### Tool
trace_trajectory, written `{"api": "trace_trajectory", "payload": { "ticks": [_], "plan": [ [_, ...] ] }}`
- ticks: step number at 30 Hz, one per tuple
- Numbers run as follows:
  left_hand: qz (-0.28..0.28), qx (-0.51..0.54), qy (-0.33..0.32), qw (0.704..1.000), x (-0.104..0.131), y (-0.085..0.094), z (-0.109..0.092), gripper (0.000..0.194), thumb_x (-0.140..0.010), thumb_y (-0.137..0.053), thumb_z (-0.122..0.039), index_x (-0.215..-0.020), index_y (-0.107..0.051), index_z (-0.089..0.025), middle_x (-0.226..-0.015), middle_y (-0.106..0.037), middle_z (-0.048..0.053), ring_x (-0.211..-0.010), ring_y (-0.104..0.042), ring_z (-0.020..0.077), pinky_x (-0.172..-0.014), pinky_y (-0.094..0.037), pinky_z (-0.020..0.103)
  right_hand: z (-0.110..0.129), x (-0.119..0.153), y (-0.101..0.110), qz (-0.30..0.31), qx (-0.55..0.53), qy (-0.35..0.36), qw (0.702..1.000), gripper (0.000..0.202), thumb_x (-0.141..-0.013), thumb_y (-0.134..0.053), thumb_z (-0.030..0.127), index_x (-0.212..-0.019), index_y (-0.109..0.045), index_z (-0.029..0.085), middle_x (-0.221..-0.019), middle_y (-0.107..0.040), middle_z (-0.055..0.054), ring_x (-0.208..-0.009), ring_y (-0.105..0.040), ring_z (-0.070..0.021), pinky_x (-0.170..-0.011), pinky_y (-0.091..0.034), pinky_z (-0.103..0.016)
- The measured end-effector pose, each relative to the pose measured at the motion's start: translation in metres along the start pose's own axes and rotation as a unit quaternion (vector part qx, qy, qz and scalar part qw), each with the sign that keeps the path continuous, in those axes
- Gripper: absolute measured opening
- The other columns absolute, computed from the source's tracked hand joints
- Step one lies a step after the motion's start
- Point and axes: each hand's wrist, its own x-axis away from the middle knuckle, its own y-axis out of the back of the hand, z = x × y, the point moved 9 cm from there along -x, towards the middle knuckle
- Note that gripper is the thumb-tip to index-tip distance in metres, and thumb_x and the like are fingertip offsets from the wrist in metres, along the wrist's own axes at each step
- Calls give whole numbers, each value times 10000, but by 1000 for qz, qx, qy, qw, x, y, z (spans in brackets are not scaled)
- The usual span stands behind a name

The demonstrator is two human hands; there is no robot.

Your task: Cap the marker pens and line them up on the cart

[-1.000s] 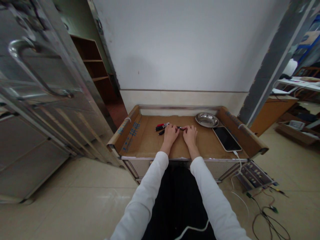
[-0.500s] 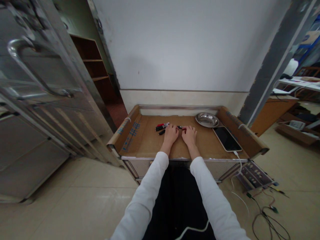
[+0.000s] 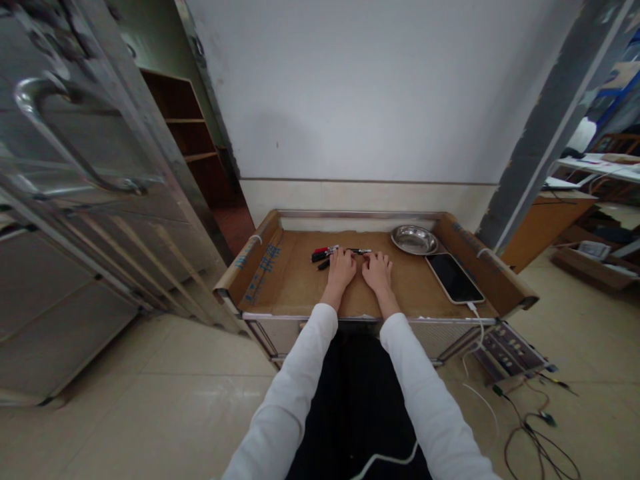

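My left hand (image 3: pixel 343 267) rests low over the cardboard with bent fingers closed at a slim dark pen (image 3: pixel 359 251); the fingertips are partly hidden. The pen's silver end points right, toward my right hand (image 3: pixel 379 270). That hand's fingers are curled just below the silver end, and whatever they pinch is too small to make out. Left of my left hand lie several black pens (image 3: pixel 320 256), one with a red part (image 3: pixel 321 250), partly covered by the fingers.
A round steel dish (image 3: pixel 414 240) stands at the back right of the cardboard-lined cart top (image 3: pixel 295 287). In front of it lies a phone (image 3: pixel 455 278) with a white cable (image 3: pixel 481 333). Cardboard walls (image 3: pixel 500 280) rise at the sides. Dark cables (image 3: pixel 530 430) lie on the floor.
Both hands have drawn back slightly toward me, and my right fingers have shifted a little left. More of the pen with the silver end now shows beyond the fingertips.
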Motion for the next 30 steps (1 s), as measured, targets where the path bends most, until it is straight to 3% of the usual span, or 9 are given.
{"api": "trace_trajectory", "payload": {
  "ticks": [6, 14, 20, 30],
  "plan": [
    [-38, -4, 47, 998, 1, 12, 9, 208, -874, -423, -154, -992, -593, -173, -1086, -573, 112, -1079, -499, 245, -937, -368, 387, 2, 1, -1, 17, 16, -2, 1000, 311, -864, -411, 190, -1115, -594, 175, -1152, -549, -136, -1079, -439, -277, -877, -304, -382],
    [-87, -55, 203, 974, 12, 30, 33, 277, -902, -340, -158, -997, -598, -122, -1048, -582, 162, -1036, -519, 289, -874, -384, 414, 7, 1, -1, 30, -16, 27, 999, 243, -875, -410, 223, -992, -622, 205, -1128, -552, -109, -1068, -432, -257, -878, -300, -362],
    [-89, -70, 195, 974, 12, 26, 32, 271, -896, -331, -150, -1015, -570, -107, -1026, -590, 160, -1008, -530, 288, -864, -386, 427, 0, -1, -1, 4, 10, -13, 1000, 259, -890, -385, 232, -1027, -595, 164, -1112, -543, -143, -1034, -447, -272, -850, -311, -368],
    [-82, -67, 191, 976, 12, 21, 31, 251, -873, -373, -161, -1043, -550, -110, -1040, -597, 166, -1020, -521, 307, -866, -382, 461, 3, 0, -1, 3, 43, -5, 999, 279, -904, -377, 252, -1064, -577, 142, -1126, -540, -157, -1035, -452, -281, -851, -311, -377]
  ]
}}
